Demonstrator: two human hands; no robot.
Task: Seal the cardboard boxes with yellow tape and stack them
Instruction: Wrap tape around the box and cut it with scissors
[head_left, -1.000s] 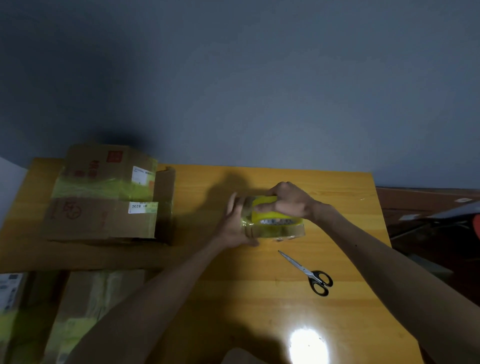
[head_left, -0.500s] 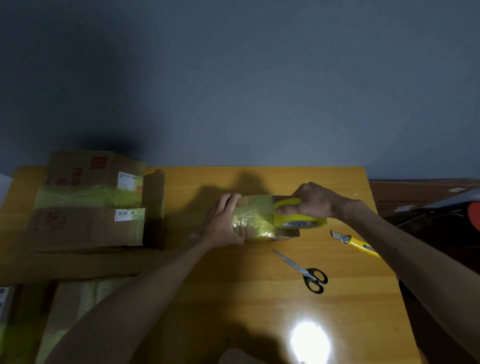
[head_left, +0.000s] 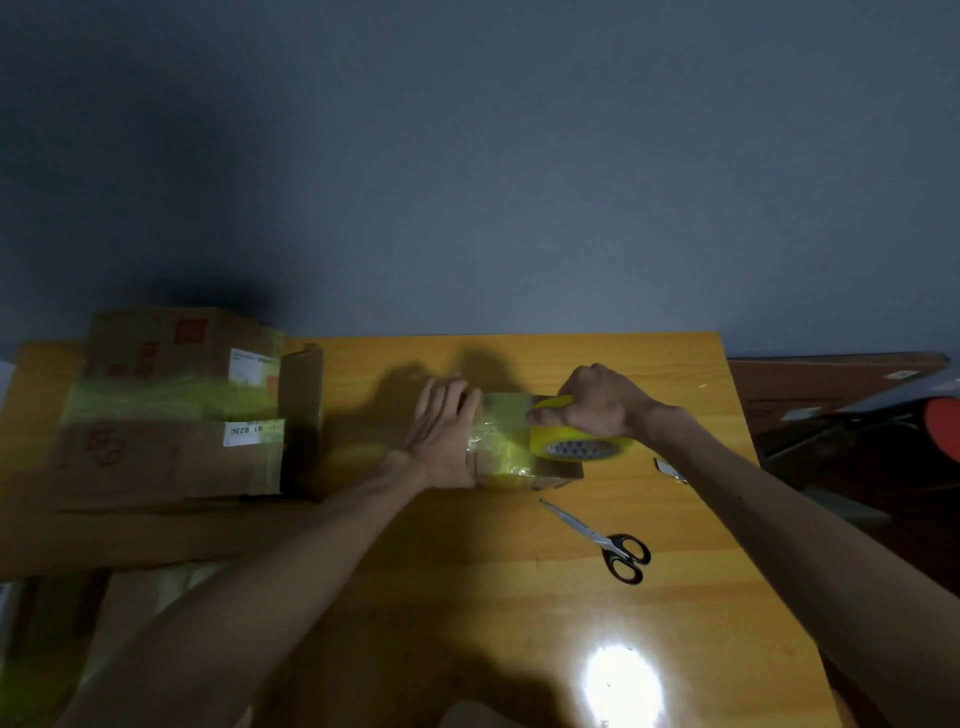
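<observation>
Glossy wooden bench (head_left: 467, 597), steel scissors (head_left: 602, 540) with black loops nearest. Mid-bench sits a small cardboard box (head_left: 519, 465), crinkly yellow film on top. Left hand (head_left: 441, 431) lies flat, fingers straight, pressing its left end; right hand (head_left: 597, 405) curls round the yellow tape roll (head_left: 576, 441) at its right end. The roll is further right than a second ago. Taped cartons (head_left: 171, 415) stacked far left.

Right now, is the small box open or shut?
Shut: small box top lies flat under yellow tape, left hand pressing it.
</observation>
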